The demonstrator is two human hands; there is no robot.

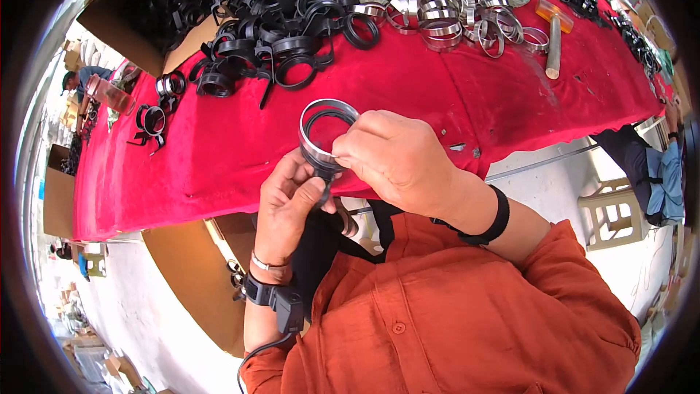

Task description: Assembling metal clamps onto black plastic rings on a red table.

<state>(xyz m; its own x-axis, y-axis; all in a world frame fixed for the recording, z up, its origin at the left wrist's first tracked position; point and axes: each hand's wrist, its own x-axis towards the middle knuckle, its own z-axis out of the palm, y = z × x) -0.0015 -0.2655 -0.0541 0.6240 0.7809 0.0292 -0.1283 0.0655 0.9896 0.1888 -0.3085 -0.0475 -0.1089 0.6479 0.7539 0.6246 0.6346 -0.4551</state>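
Observation:
Near the table's front edge, my left hand [284,201] is closed around the lower stem of a black plastic ring [323,166]. A shiny silver metal ring [312,149] sits at the upper end of the black ring, tilted, with its opening facing up. Whether it is fully seated cannot be made out. My right hand [394,152] pinches the silver ring's right rim between thumb and fingers. Beyond my hands lies a heap of black plastic rings [295,44], and a pile of silver metal rings [440,28] is to its right.
Red cloth [240,131] covers the table. A hammer [553,51] with an orange head lies at the right, a clear jar [109,95] at the far left. Below are a cardboard box [191,270] and a stool [612,217]. Other people are at both sides.

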